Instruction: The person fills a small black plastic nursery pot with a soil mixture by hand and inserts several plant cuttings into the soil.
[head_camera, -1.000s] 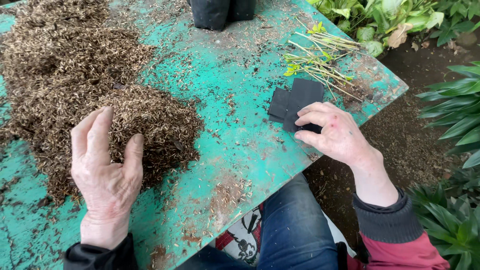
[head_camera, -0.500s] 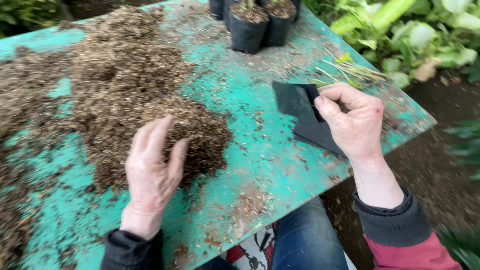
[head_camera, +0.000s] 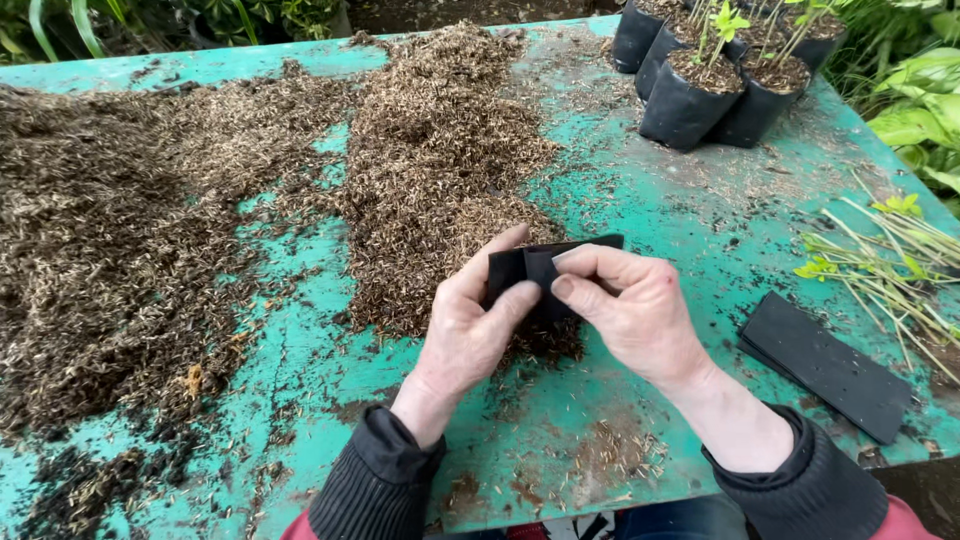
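Both my hands hold one flat black plastic grow bag (head_camera: 530, 268) above the near edge of a pile of brown husk mix (head_camera: 440, 170). My left hand (head_camera: 475, 320) pinches the bag's left side with thumb and fingers. My right hand (head_camera: 630, 305) grips its right side, thumb on the front. The bag's lower part is hidden behind my fingers.
A worn turquoise table (head_camera: 640, 215) carries a second, wider spread of husk mix (head_camera: 110, 230) at the left. Filled black bags with seedlings (head_camera: 715, 85) stand at the back right. Green cuttings (head_camera: 885, 260) and a stack of flat black bags (head_camera: 825, 362) lie at the right.
My right hand lifted a black bag off the stack and brought it left to the middle. My left hand left the husk pile and took hold of the bag too. The view shifted left.
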